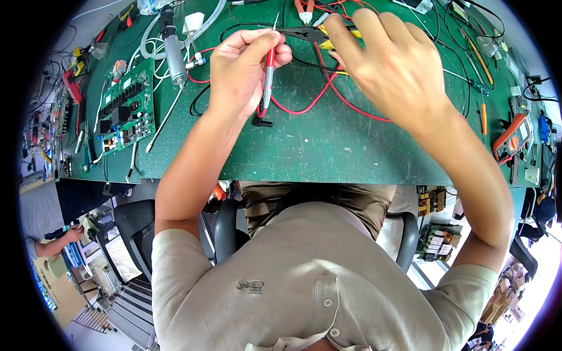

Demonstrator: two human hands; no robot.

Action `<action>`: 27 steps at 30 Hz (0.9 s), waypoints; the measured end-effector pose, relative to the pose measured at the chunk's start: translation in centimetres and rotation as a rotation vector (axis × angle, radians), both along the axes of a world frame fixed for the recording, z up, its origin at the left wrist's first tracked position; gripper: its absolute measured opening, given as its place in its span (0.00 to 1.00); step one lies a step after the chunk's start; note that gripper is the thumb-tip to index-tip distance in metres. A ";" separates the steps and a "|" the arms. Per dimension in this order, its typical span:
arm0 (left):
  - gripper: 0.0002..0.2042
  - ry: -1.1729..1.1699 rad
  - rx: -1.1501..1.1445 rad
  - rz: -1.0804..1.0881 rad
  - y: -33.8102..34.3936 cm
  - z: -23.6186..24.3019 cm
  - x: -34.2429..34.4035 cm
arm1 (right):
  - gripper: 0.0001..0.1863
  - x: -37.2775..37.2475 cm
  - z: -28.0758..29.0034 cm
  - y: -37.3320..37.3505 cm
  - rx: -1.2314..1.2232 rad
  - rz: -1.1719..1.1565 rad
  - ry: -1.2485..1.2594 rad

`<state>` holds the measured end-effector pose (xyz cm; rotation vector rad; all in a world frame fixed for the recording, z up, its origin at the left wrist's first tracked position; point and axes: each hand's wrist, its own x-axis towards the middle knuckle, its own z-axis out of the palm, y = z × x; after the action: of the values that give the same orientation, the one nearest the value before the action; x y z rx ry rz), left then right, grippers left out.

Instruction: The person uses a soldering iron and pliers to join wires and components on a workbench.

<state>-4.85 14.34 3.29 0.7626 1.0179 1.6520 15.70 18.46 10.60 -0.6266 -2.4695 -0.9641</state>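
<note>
In my left hand point(237, 73) is a red and grey test probe point(268, 82), pinched between thumb and fingers. It stands nearly upright with its thin metal tip pointing up. My right hand point(395, 70) is closed around long-nose pliers point(303, 33) with dark jaws and yellow handles. The jaws point left and reach the probe just below its tip; whether they grip it I cannot tell. A red test lead point(304, 111) curves over the green bench below my hands. Close under the probe lies a small black plug point(263, 123).
A green circuit board point(126, 111) and a grey syringe-like tube point(173, 55) lie left. Red-handled pliers point(304, 11) sit at the back among loose wires. On the right are an orange multimeter point(514, 138) and an orange-handled tool point(484, 119). Another person's hand point(74, 233) shows far left.
</note>
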 end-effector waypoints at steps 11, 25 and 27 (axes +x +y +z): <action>0.06 0.178 0.128 0.055 -0.1 -0.2 0.7 | 0.29 1.2 -2.8 0.4 -0.368 -0.208 0.046; 0.04 0.242 0.209 0.056 -0.7 0.6 0.8 | 0.29 1.6 -3.3 0.8 -0.258 -0.151 0.149; 0.04 0.236 0.216 0.058 -0.8 0.7 0.9 | 0.26 1.6 -3.9 1.1 -0.228 -0.155 0.124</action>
<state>-3.98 13.54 3.96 1.1009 1.0420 1.7712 17.27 19.61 6.73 -0.9346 -2.4667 -0.6790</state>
